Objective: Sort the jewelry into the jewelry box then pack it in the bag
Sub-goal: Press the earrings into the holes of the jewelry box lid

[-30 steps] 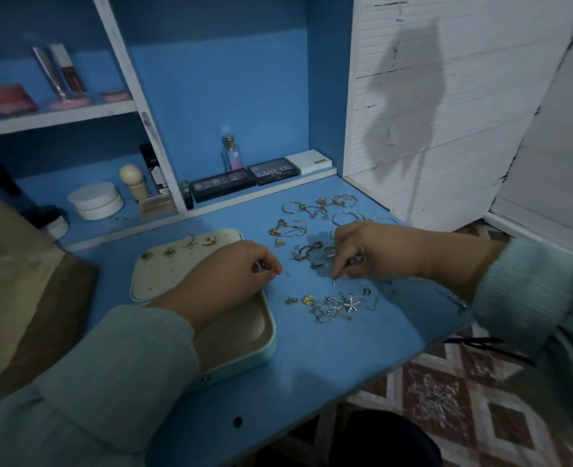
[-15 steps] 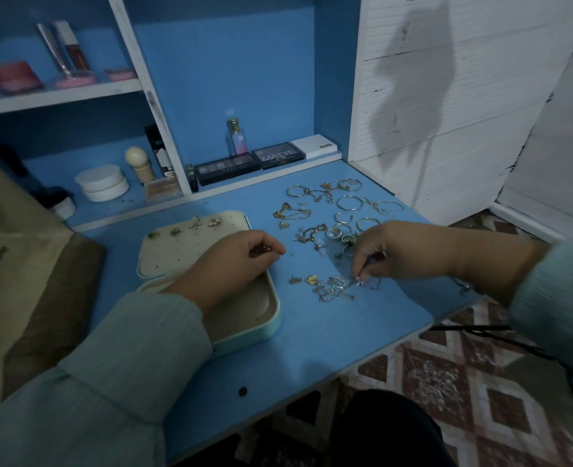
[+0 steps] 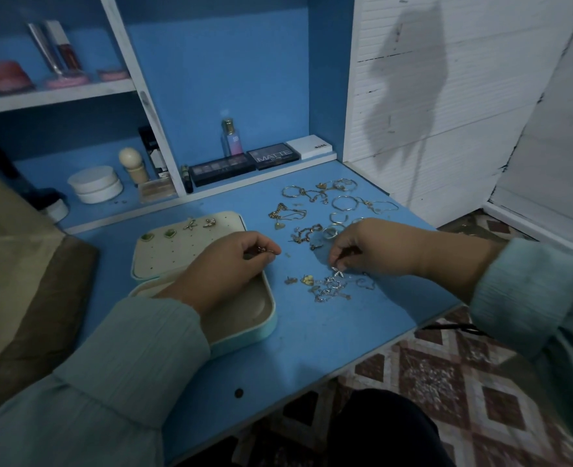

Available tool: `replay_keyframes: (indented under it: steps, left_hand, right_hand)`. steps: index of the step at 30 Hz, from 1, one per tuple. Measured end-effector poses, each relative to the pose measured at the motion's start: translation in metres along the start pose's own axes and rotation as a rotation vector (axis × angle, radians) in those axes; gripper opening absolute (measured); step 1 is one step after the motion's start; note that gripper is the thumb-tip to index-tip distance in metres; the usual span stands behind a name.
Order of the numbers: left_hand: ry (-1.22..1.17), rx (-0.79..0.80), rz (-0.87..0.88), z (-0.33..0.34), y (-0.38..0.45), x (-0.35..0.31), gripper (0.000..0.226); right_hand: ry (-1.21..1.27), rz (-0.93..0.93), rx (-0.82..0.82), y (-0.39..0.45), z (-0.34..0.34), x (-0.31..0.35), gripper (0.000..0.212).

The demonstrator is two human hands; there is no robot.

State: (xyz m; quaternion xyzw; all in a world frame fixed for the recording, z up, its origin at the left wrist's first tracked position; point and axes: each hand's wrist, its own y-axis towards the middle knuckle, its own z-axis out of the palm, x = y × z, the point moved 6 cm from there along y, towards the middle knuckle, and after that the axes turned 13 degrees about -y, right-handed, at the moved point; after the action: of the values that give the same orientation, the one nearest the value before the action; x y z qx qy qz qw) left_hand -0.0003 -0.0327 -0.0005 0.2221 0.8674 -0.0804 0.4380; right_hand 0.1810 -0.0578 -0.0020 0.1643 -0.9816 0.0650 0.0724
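Right hand [image 3: 372, 247] is pinching a tiny silver piece [image 3: 338, 272] from the pile just under its fingers, while the left hand [image 3: 224, 264], holding a small earring [image 3: 263, 250], is sitting nearer the open jewelry box [image 3: 268, 318].

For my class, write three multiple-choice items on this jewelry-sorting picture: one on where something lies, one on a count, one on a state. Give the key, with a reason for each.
1. Where does the loose jewelry pile lie relative to the jewelry box?
A. on the desk, to its right
B. inside its tray
C. on the upper shelf

2. How many earrings are pinned in the box's lid panel?
A. none
B. four
C. nine

3. What is the left hand doing?
A. lying flat on the desk
B. pinching a small piece of jewelry
C. gripping the perfume bottle

Key: 1 A, the pieces lie scattered on the blue desk right of the box. 2 B, two green studs and two metal pieces sit along the panel's top. 3 B, a small piece shows between the fingertips.
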Motion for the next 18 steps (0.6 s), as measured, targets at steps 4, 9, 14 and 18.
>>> replay_keyframes:
  steps: [4, 9, 14, 18]
  left_hand:
    - [0.002, 0.002, 0.002, 0.000, -0.001, -0.001, 0.017]
    - [0.006, -0.006, 0.005, 0.001, -0.001, -0.002, 0.021]
    - [-0.006, -0.017, 0.012, 0.001, -0.002, -0.002, 0.021]
    - [0.002, -0.024, 0.027, 0.001, -0.003, -0.003, 0.022]
  right_hand:
    - [0.020, -0.029, -0.072, -0.009, -0.009, -0.005, 0.023]
    - [0.029, -0.221, -0.045, -0.028, -0.005, 0.003, 0.016]
    - [0.028, -0.281, -0.135, -0.037, 0.014, 0.007, 0.015]
    - [0.015, -0.259, -0.210, -0.041, 0.015, 0.003, 0.017]
